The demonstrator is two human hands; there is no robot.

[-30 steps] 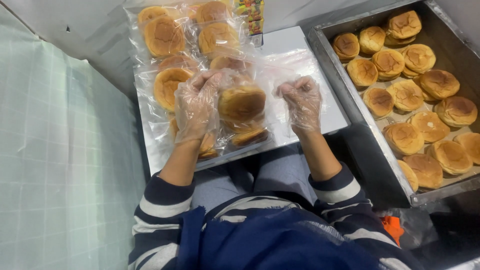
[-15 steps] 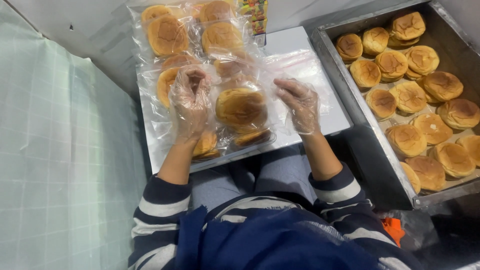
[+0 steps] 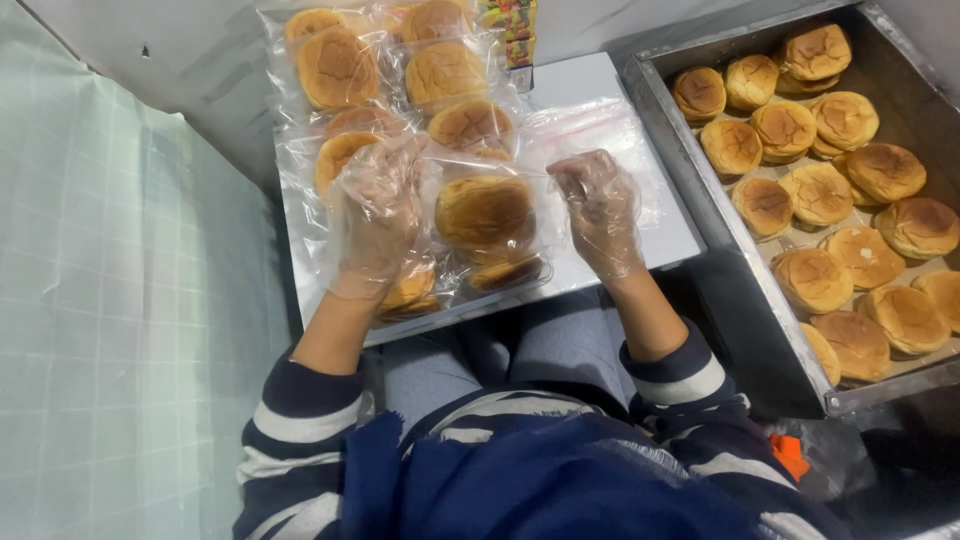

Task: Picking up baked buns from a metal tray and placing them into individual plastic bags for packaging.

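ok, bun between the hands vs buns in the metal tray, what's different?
The bagged bun sits sealed in clear plastic between the left hand and right hand; the tray buns are bare. The bagged bun lies on a white board over the lap; the tray buns crowd a deep metal tray, some overlapping. Both are round and golden brown.

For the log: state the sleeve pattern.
Dark navy with white stripes on both sleeves, head view.

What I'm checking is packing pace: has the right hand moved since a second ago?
No. The right hand stays over the white tray's right part, as far from its right edge as before; only its fingers have curled.
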